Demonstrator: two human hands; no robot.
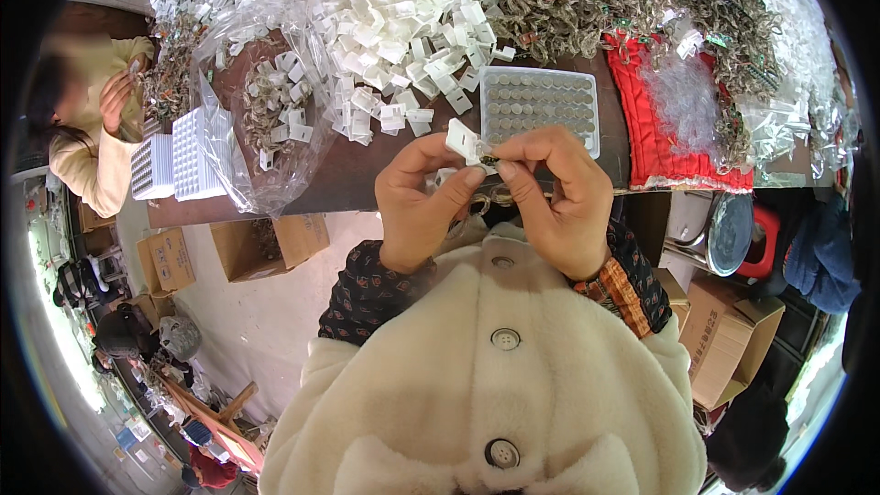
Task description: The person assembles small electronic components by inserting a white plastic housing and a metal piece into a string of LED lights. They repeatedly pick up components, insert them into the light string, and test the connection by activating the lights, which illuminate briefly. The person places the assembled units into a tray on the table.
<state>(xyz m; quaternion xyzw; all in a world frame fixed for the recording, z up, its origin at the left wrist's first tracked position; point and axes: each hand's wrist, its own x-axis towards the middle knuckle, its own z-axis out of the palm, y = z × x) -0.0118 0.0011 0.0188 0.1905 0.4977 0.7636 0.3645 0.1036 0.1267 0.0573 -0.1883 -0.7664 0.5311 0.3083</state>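
Observation:
My left hand (pixel 417 202) is closed in a pinch on a small white plastic case (pixel 462 140), held up over the table's front edge. With thumb and forefinger my right hand (pixel 564 206) pinches a small green circuit board (pixel 489 161) against the lower side of the case. A thin clear wire (pixel 480 205) loops down between the hands. Just beyond my fingers lies a clear plastic tray (pixel 594 103) with rows of small round silvery pieces (pixel 539 101). Exactly how the board sits against the case is hidden by my fingertips.
White plastic cases (pixel 394 14) are heaped at the back, beside a pile of wired boards (pixel 587 0). Left stand a clear bag (pixel 307 151) of assembled pieces and stacked white trays (pixel 197 156). Right lies red cloth (pixel 637 119). Another person's hand (pixel 115 101) works far left.

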